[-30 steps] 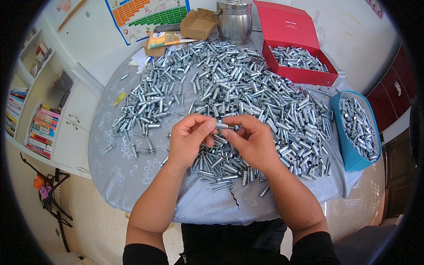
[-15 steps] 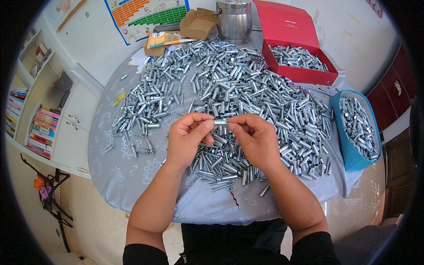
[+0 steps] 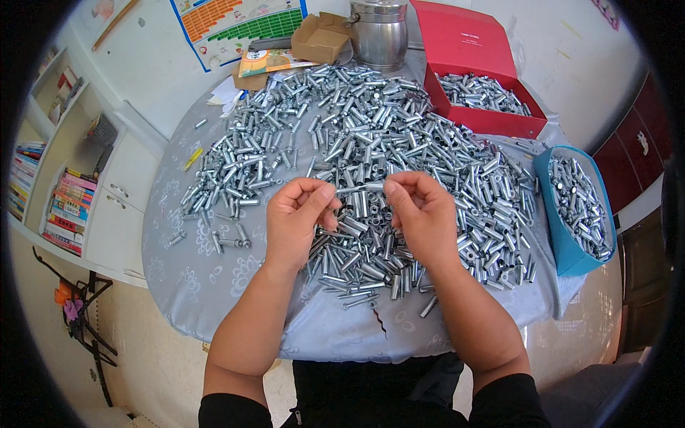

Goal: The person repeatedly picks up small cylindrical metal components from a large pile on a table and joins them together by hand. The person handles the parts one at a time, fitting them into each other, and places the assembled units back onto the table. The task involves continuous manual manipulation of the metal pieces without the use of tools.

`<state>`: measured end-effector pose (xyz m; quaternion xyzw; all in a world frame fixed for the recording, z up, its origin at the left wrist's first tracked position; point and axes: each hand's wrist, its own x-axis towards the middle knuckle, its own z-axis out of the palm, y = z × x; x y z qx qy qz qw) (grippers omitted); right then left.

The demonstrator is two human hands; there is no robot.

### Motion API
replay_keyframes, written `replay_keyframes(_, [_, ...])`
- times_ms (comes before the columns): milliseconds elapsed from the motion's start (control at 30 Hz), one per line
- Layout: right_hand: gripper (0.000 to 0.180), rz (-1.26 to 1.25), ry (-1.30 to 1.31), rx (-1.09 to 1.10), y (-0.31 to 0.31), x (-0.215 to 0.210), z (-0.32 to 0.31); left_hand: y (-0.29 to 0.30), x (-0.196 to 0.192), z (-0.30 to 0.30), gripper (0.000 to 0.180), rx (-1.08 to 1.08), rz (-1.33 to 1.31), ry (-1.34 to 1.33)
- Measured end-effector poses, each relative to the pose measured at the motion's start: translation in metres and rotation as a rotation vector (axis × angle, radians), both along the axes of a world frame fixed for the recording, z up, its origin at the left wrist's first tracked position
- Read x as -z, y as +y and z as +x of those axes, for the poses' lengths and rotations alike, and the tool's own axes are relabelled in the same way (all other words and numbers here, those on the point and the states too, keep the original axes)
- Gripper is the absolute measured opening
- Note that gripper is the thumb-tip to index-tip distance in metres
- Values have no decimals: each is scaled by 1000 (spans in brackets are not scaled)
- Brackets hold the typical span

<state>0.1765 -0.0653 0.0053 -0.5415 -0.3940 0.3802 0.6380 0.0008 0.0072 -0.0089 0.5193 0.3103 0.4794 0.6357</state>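
Between my hands, above the pile, a thin metal bolt (image 3: 348, 190) and a thicker metal sleeve (image 3: 374, 187) lie in one line, their ends meeting. My left hand (image 3: 298, 217) pinches the bolt's left end between thumb and fingertips. The sleeve's right end is in the pinch of my right hand (image 3: 426, 217). How far the bolt reaches inside the sleeve is hidden. Beneath both hands spreads a large pile of loose silver sleeves and bolts (image 3: 399, 160). A smaller heap of assembled sleeve bolts (image 3: 235, 160) lies to the left.
A red box (image 3: 492, 127) and a teal bin (image 3: 571, 267), both full of metal parts, stand at the right. A steel pot (image 3: 379, 36), a small cardboard box (image 3: 319, 37) and a yellow cutter (image 3: 193, 159) are on the cloth-covered round table (image 3: 185, 285).
My hands have moved slightly apart and a little farther from me. The thin bolt shaft now shows between the left fingers and the sleeve, where before mainly the sleeve showed.
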Motion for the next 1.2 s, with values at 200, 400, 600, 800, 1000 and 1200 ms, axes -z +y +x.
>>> replay_keyframes(200, [16,47,-88,-59,-2,4,-4,-4,0,3,11,139,26,47])
replay_keyframes(400, [13,-44,12,-171,-4,-2,-4,-7,-7,2,15,116,43,123])
replay_keyframes(600, [8,8,176,68,1,-1,10,14,-12,-19,15,-311,200,357])
replay_keyframes(800, [38,357,299,286,4,-9,8,23,-11,-39,12,-360,350,708])
replay_keyframes(1000, [37,254,181,156,-2,-7,5,24,-21,-61,11,57,435,988])
replay_keyframes(1200, [31,208,163,158,-1,-3,6,15,-46,-79,27,330,567,1125])
